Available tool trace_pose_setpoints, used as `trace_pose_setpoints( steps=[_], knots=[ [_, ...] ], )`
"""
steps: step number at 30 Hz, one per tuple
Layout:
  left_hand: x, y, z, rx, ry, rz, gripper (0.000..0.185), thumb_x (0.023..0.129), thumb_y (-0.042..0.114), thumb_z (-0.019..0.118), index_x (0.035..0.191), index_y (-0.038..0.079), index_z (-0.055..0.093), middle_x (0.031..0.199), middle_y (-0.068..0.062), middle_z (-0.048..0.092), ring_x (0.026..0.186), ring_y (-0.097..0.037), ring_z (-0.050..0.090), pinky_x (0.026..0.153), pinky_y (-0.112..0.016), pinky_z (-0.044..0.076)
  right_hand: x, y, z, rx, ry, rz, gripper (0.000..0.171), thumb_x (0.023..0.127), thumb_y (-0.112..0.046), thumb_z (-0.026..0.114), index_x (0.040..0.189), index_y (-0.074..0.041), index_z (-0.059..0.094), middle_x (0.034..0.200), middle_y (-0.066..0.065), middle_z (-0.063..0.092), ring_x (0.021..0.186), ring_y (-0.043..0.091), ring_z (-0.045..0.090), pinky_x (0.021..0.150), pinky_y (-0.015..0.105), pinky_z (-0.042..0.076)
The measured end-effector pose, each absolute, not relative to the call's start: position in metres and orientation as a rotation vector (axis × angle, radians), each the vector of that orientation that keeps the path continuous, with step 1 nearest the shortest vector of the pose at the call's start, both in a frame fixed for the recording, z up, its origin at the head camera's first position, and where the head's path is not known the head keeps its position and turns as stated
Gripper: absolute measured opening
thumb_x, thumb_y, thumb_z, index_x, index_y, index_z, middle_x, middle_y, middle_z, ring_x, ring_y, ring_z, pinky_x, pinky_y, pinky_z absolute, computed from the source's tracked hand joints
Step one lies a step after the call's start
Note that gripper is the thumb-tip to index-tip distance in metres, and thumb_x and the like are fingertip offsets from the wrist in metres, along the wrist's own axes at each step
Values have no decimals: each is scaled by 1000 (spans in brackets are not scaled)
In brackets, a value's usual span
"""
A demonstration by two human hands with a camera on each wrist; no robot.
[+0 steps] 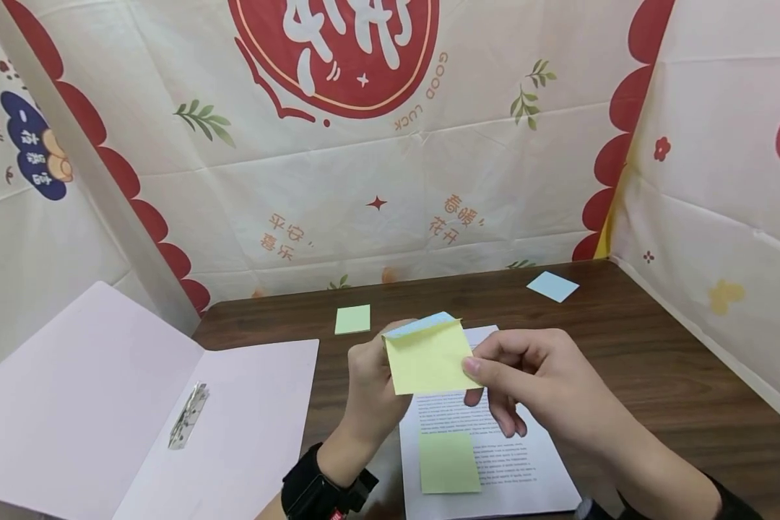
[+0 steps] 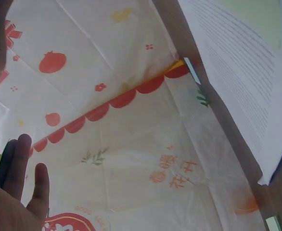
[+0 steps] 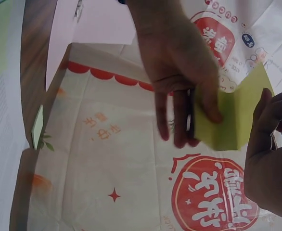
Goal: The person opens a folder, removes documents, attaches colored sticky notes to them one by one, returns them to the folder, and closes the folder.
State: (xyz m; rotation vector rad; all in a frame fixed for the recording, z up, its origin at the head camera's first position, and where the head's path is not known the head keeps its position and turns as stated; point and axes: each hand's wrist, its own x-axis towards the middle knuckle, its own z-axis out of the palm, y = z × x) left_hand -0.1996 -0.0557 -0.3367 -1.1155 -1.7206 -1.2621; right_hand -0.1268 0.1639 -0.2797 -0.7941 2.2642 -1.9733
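My left hand (image 1: 367, 404) holds a pad of sticky notes, its thumb (image 3: 211, 103) pressed on the pad's face in the right wrist view. The top yellow sticky note (image 1: 429, 361) is bent up from the pad, with a strip of blue note (image 1: 419, 326) showing behind its upper edge. My right hand (image 1: 546, 375) pinches the yellow note's right edge between thumb and forefinger, other fingers loosely curled. Both hands are above a printed sheet (image 1: 513, 469) that bears a green sticky note (image 1: 449, 466) near its lower left.
An open white folder (image 1: 253, 419) with a metal clip (image 1: 188, 415) lies at the left. Toward the back of the dark wooden table (image 1: 624, 347) are a green note (image 1: 352, 319) and a blue note (image 1: 552, 287). Printed cloth (image 1: 364, 166) hangs around the table.
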Motion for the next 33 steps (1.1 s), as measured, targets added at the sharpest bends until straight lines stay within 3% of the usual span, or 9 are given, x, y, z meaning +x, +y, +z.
trace_pose_setpoints(
  steps=[2,6,12,15,18,22,26,29,33],
  knots=[
    [-205,-57,-340,-1029,-1781,-1283,17,107,7,62,117,-4,71,80,-13,76,47,0,36,49,-13,34,-128,166,-282,-817,2210,-2012,12,105,-4,62,97,-2,70,75,11,73,44,26,54,42,38,50],
    [-217,-62,-342,-706,-2040,-1420,22,111,12,55,106,-3,71,74,-12,73,54,0,50,50,-16,43,-127,170,-284,-839,2139,-2090,14,105,1,59,95,-3,68,69,11,70,44,26,53,41,38,47],
    [-257,-95,-334,-161,-2367,-1698,29,111,28,57,127,4,59,100,-16,70,77,-21,70,67,-30,59,-125,173,-276,-775,2294,-2072,11,105,-4,64,96,-5,70,72,10,72,45,25,54,40,37,45],
    [-293,-128,-335,49,-2454,-1662,39,110,28,55,137,0,56,111,-22,70,83,-26,72,67,-29,59,-127,176,-270,-753,2367,-2058,10,105,-5,64,97,-4,70,73,10,72,47,26,54,41,37,46],
    [-332,-160,-345,202,-2570,-1433,45,107,28,55,140,-2,60,116,-24,70,88,-25,66,67,-26,52,-129,179,-269,-741,2429,-2034,10,105,-6,65,97,-4,70,79,11,74,46,26,53,42,37,47],
    [-400,-211,-400,354,-2698,-1189,39,100,35,57,115,3,74,99,-15,71,81,-27,61,64,-38,48,-131,181,-272,-695,2426,-2032,10,105,-8,65,97,-4,70,79,11,74,47,26,53,43,37,47],
    [-459,-259,-459,386,-2838,-1019,43,97,49,58,93,10,74,92,-12,72,78,-28,62,63,-46,49,-133,179,-273,-649,2421,-2009,12,106,-12,66,97,-4,70,79,12,73,47,27,53,43,37,48],
    [-448,-259,-446,398,-2919,-937,48,99,50,54,100,6,74,106,-18,74,87,-35,65,67,-49,52,-135,178,-271,-652,2426,-1995,14,106,-13,66,97,-3,69,78,12,73,47,27,53,42,37,48],
    [-392,-227,-386,389,-2967,-897,52,103,42,49,121,-2,70,127,-26,71,103,-40,66,79,-54,56,-138,177,-270,-671,2424,-1999,13,105,-13,67,97,-3,69,78,11,73,47,26,53,42,37,48]
  ],
)
